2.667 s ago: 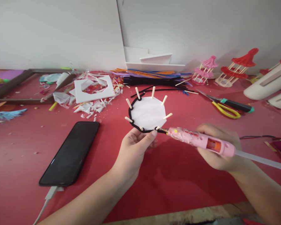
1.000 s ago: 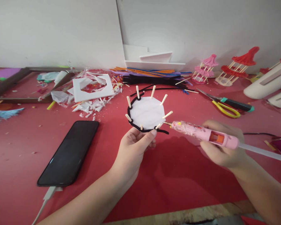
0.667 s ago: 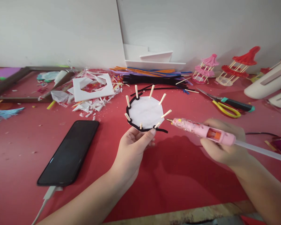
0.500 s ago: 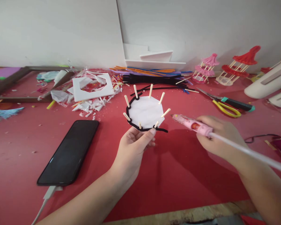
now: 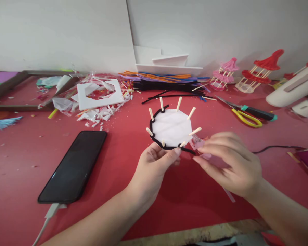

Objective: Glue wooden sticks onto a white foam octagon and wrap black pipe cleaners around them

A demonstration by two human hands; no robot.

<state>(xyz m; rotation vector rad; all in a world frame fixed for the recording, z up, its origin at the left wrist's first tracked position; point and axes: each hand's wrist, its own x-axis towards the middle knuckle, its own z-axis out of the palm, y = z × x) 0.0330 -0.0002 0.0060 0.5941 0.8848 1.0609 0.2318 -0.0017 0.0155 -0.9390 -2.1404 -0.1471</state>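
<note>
My left hand (image 5: 156, 164) pinches the near edge of a white octagonal foam board (image 5: 173, 128), thumb on top. Several short wooden sticks (image 5: 179, 104) stand up around its rim. A black pipe cleaner (image 5: 156, 138) is woven round the sticks on the left and near sides, and its loose end sticks out to the right. Close to that end is my right hand (image 5: 231, 160), thumb and fingers apart, not visibly gripping anything. Partly hidden behind it, a pink glue gun (image 5: 195, 142) lies on the red table, with its glue stick showing below the hand.
A black phone (image 5: 73, 167) with a cable lies at left. Foam scraps (image 5: 100, 95) and a bundle of pipe cleaners (image 5: 166, 83) lie at the back. Yellow-handled scissors (image 5: 246, 118), a pink model (image 5: 224, 75) and a red model (image 5: 259, 71) are at right.
My right hand has let go of the glue gun, leaving it on the table, and has moved left towards the pipe cleaner's end. The board has shifted slightly right and nearer.
</note>
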